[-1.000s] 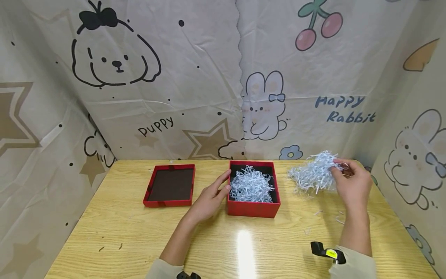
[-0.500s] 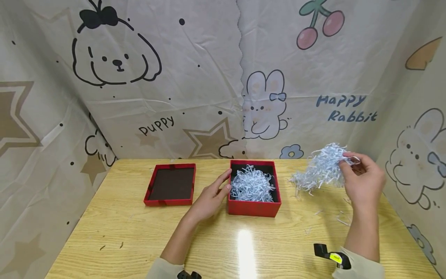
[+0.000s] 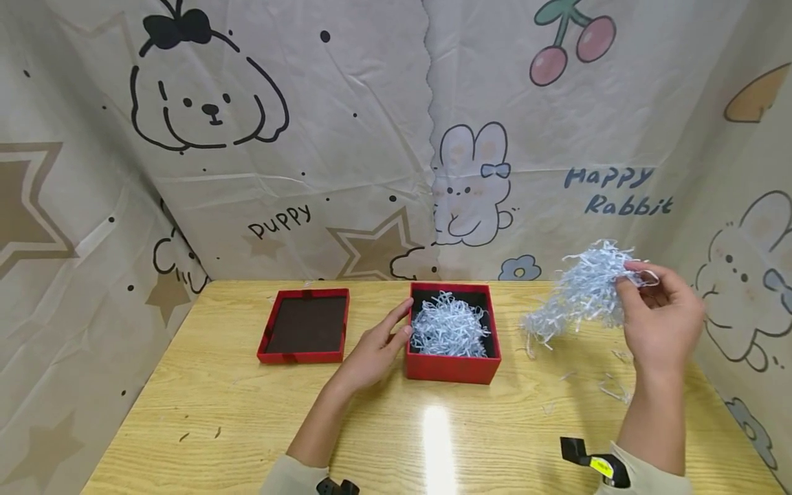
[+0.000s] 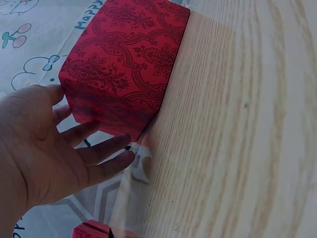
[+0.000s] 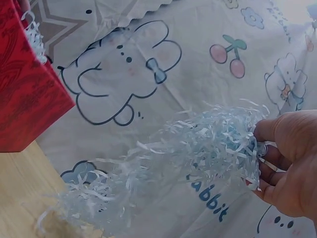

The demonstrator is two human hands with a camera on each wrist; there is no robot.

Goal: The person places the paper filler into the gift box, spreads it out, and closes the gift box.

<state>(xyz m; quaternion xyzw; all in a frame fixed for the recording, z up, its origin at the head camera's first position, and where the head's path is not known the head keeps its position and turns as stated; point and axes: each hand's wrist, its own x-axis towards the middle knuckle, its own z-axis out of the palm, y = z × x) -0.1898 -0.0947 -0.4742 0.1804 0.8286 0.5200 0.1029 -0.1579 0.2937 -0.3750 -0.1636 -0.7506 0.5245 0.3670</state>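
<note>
A red patterned box (image 3: 453,370) with a dark inside stands on the table, holding a heap of pale blue shredded paper (image 3: 449,326). My left hand (image 3: 371,354) touches the box's left side; in the left wrist view its fingers (image 4: 106,148) are spread and fairly straight against the red wall. To the right of the box, my right hand (image 3: 662,320) pinches a second clump of shredded paper (image 3: 590,285) between thumb and fingers. The right wrist view shows this clump (image 5: 213,144) stretching out to the left, its lower end trailing near the table.
A red lid (image 3: 300,358), dark inside, lies upturned to the left of the box. Loose paper strips (image 3: 612,390) are scattered on the wooden table (image 3: 247,426) under the right hand. A printed cloth (image 3: 365,165) hangs around the back and sides.
My right hand has moved up and to the right, lifting the clump of shredded paper, which now hangs stretched out. The left hand stays at the box.
</note>
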